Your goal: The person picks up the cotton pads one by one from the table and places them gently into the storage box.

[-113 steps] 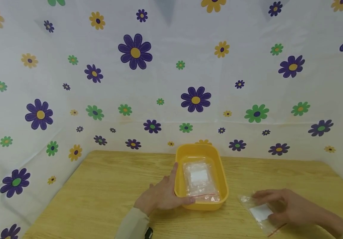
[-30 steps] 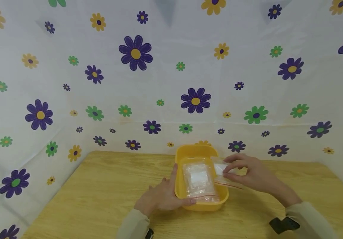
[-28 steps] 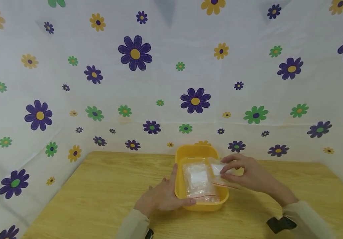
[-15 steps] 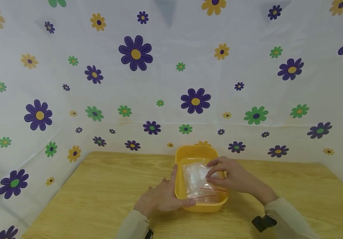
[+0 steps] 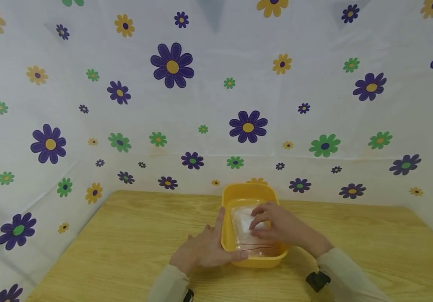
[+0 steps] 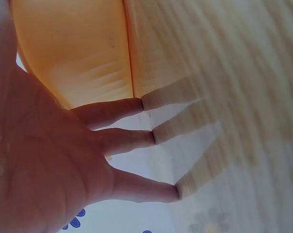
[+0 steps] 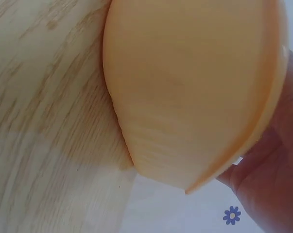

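On the wooden worktop, left hand flat, fingers straight, steadying the left wall of a yellow rectangular plastic tub. Inside it, right hand, fingers curled, pressing a clear zip bag with white insert onto the stack. Slippery film: could slide askew or ride over the rim on release.

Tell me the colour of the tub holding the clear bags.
Yellow tub, clearest in the head view.
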### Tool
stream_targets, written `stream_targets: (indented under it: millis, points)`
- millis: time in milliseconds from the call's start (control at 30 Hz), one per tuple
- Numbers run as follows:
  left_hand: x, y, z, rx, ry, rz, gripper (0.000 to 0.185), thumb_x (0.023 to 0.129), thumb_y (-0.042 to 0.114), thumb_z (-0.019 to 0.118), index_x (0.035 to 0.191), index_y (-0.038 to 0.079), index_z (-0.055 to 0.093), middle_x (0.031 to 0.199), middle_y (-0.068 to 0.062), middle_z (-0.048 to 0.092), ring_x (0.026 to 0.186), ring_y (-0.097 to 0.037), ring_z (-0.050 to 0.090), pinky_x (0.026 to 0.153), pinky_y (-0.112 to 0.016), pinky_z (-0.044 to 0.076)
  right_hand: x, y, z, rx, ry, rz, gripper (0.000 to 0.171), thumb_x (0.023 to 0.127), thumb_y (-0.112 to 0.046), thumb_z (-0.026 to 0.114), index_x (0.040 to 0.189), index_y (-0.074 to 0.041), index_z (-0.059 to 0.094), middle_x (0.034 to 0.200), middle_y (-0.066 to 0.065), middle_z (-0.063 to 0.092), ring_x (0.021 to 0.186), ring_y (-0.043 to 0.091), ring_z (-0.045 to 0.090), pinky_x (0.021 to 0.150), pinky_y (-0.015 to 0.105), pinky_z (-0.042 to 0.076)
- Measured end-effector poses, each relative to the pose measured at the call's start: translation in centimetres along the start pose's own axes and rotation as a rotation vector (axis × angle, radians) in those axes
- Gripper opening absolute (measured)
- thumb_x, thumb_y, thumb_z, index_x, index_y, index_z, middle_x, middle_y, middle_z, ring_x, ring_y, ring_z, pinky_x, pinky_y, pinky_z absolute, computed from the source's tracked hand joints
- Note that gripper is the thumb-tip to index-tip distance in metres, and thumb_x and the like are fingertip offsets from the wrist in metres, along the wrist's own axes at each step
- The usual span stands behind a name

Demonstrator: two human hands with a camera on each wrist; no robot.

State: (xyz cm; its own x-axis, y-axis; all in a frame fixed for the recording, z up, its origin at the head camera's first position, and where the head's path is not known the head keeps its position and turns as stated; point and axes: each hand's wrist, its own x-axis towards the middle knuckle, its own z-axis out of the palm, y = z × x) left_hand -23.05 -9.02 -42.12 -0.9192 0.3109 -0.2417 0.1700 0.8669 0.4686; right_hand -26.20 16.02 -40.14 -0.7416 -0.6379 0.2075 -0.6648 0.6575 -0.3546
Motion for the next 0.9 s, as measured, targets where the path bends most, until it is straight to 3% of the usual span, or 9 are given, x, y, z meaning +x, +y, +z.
stream_targets:
  millis: [167, 467, 600, 900]
  points:
    - [-0.18, 0.06, -0.09, 0.010, 0.009, 0.009, 0.132, 0.072, 0.093, 0.055, 0.165, 0.026, -0.009, 0.156, -0.019, 0.049, 0.146, -0.043, 0.044, 0.106, -0.085, 0.029, 0.56, -0.19, 0.38, -0.062, -0.048, 0.018, 0.008, 0.092, -0.030, 0.077, 0.097, -0.026, 0.081, 0.118, 0.002, 0.072, 0.112, 0.023, 0.060, 0.100, 0.049, 0.055]
    - [-0.06, 0.20, -0.25, 0.001, 0.007, 0.016, 0.131, 0.073, 0.090, 0.058, 0.165, 0.026, -0.010, 0.157, -0.017, 0.048, 0.147, -0.044, 0.042, 0.105, -0.086, 0.029, 0.81, -0.69, 0.46, -0.204, -0.122, 0.081, 0.033, 0.083, -0.043, 0.084, 0.114, -0.033, 0.080, 0.134, 0.008, 0.069, 0.123, 0.033, 0.056, 0.101, 0.069, 0.046]
    - [-0.10, 0.14, -0.18, -0.006, 0.004, 0.015, 0.131, 0.073, 0.090, 0.058, 0.166, 0.026, -0.008, 0.157, -0.018, 0.048, 0.147, -0.045, 0.042, 0.105, -0.085, 0.029, 0.86, -0.82, 0.62, -0.254, -0.138, 0.094, 0.036, 0.083, -0.047, 0.083, 0.117, -0.036, 0.079, 0.136, 0.007, 0.069, 0.125, 0.034, 0.056, 0.103, 0.070, 0.045]
    - [-0.23, 0.12, -0.08, -0.009, 0.004, -0.005, 0.131, 0.072, 0.091, 0.058, 0.165, 0.027, -0.009, 0.158, -0.020, 0.046, 0.147, -0.044, 0.042, 0.108, -0.084, 0.027, 0.37, -0.58, 0.39, -0.236, -0.110, 0.054, 0.041, 0.084, -0.050, 0.081, 0.121, -0.031, 0.077, 0.133, 0.007, 0.071, 0.124, 0.035, 0.058, 0.099, 0.068, 0.049]
